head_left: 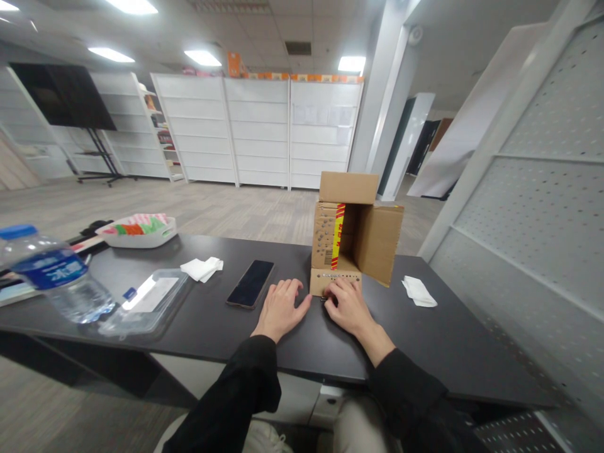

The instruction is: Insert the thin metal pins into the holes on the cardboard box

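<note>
A: What's around our tan cardboard box [349, 242], flaps out, on the dark grey tabletop [292, 352]?
B: Flat black phone [251, 284] left of our left hand [282, 306], crumpled white tissue [202, 269] past it, folded white tissue [419, 292] right of the box. Clear blue-capped plastic bottle [56, 274] hides what's behind.
A: Grips?
B: Our left hand lies loosely spread, palm down. Our right hand [348, 305] curls over the box's front flap [325, 278], mostly hiding a small dark thing [323, 300]; we can't tell if it's gripped.
</note>
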